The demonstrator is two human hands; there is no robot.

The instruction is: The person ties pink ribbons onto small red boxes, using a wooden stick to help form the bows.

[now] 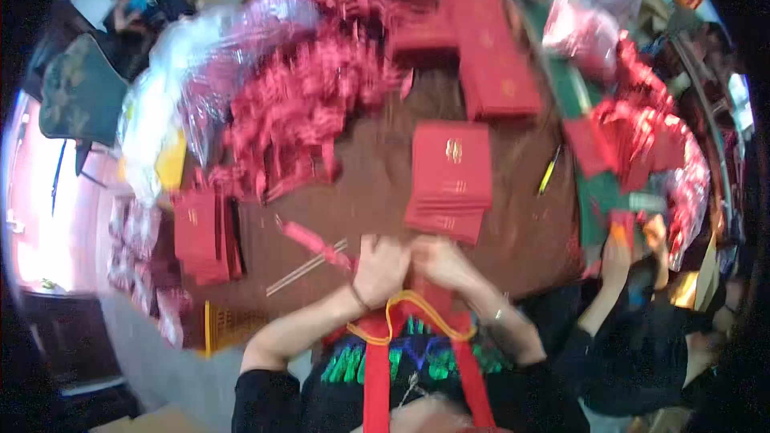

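Observation:
My left hand (381, 269) and my right hand (441, 262) are close together over the near edge of the table, both closed with fingers curled inward and blurred. A dark red flat piece (437, 298) shows just below them; I cannot tell what is pinched between the fingers. A pink-red ribbon strip (309, 239) with a pale tip lies left of my left hand, its near end reaching that hand. Beside it are two thin pale sticks (301, 271). Just beyond my right hand is a fanned stack of red booklets (451, 164) with gold print.
A heap of pink-red ribbons (301, 96) and clear plastic bags (164, 96) cover the back left. More red booklets (501, 72) are stacked at the back, others (200, 232) at the left. A yellow pen (549, 172) lies right. Another person's hands (618, 248) work at the right.

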